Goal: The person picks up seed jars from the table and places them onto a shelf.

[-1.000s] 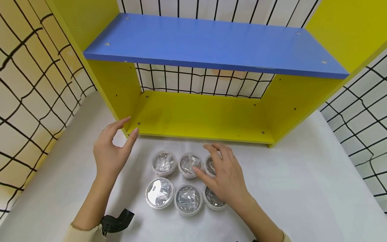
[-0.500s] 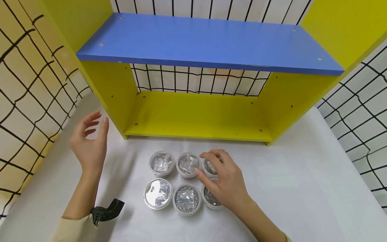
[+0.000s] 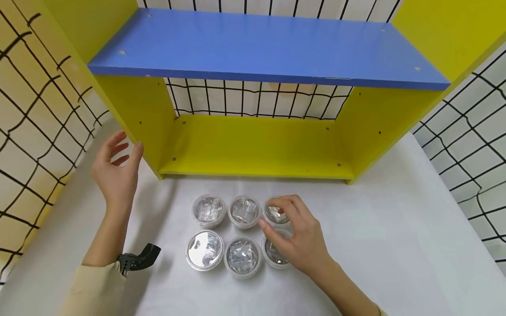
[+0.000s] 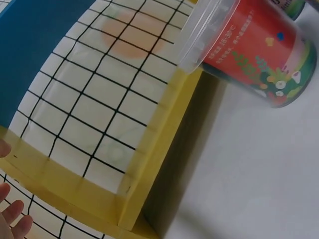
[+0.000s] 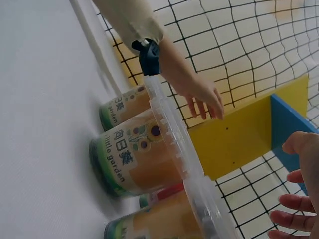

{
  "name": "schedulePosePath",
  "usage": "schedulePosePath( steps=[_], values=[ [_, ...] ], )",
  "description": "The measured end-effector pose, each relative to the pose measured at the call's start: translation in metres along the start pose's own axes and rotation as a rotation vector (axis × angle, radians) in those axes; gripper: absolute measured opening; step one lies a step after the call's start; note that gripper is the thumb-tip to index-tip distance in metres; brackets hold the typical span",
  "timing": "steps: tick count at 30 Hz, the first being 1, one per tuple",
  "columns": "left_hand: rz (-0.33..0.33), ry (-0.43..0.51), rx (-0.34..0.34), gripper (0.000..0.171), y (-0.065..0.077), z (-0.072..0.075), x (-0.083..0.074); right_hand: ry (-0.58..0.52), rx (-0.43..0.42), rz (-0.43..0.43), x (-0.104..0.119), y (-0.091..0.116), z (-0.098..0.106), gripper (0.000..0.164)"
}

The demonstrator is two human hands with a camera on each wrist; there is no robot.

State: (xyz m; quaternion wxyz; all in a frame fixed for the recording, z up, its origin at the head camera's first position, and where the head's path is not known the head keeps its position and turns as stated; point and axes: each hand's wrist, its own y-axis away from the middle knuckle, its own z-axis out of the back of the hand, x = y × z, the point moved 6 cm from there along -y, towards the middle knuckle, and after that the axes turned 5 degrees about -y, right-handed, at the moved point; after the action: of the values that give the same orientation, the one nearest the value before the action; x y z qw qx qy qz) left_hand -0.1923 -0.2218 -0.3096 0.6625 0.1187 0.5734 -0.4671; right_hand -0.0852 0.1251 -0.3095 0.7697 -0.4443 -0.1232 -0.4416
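Several round plastic tubs with clear lids stand in two rows on the white table, silvery packets visible through their lids. My right hand (image 3: 301, 237), its fingers loosely bent and holding nothing, hovers over the right-hand pair. It partly covers the back right tub (image 3: 272, 213) and the front right tub (image 3: 272, 256). My left hand (image 3: 116, 175) is raised beside the shelf's left panel, thumb and fingers apart, with nothing between them. In the right wrist view, a tub (image 5: 142, 154) shows an orange "little garden" label; the left wrist view shows a red-labelled tub (image 4: 259, 55).
A yellow shelf unit (image 3: 257, 147) with a blue upper board (image 3: 269, 48) stands behind the tubs. Black wire grid (image 3: 35, 131) encloses the left, back and right sides. The white table (image 3: 375, 237) extends to the right. A black wrist camera (image 3: 138, 259) sits on my left wrist.
My left hand has moved left, from in front of the shelf's lower left corner to beside its left panel. The right hand stays over the right-hand tubs with hardly any shift.
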Motion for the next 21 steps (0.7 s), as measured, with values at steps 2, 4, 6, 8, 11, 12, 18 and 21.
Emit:
schedulePosePath(
  steps=[2, 4, 6, 8, 11, 12, 18, 21],
  values=[
    [0.007, 0.006, 0.013, 0.038, -0.002, -0.003, -0.003, -0.007, 0.023, -0.031, -0.002, 0.002, 0.003, 0.029],
    [0.0, 0.0, 0.017, 0.039, -0.005, -0.006, -0.003, -0.017, 0.047, -0.062, -0.005, 0.004, 0.006, 0.029],
    [-0.009, -0.011, 0.023, 0.039, -0.007, -0.009, -0.004, -0.032, 0.067, -0.088, -0.008, 0.007, 0.009, 0.029],
    [-0.03, -0.018, 0.019, 0.038, -0.009, -0.008, -0.005, -0.05, 0.082, -0.094, -0.01, 0.009, 0.01, 0.028],
    [-0.064, -0.024, 0.023, 0.037, -0.013, -0.01, -0.004, -0.06, 0.106, -0.093, -0.015, 0.015, 0.011, 0.029],
    [-0.066, -0.024, 0.026, 0.037, -0.013, -0.011, -0.005, -0.058, 0.115, -0.089, -0.016, 0.018, 0.01, 0.029],
    [-0.075, -0.001, 0.041, 0.035, -0.016, -0.013, -0.005, 0.013, 0.167, -0.079, -0.019, 0.026, 0.011, 0.037],
    [-0.093, 0.008, 0.061, 0.037, -0.018, -0.015, -0.005, 0.065, 0.204, -0.074, -0.02, 0.03, 0.01, 0.046]
  ],
)
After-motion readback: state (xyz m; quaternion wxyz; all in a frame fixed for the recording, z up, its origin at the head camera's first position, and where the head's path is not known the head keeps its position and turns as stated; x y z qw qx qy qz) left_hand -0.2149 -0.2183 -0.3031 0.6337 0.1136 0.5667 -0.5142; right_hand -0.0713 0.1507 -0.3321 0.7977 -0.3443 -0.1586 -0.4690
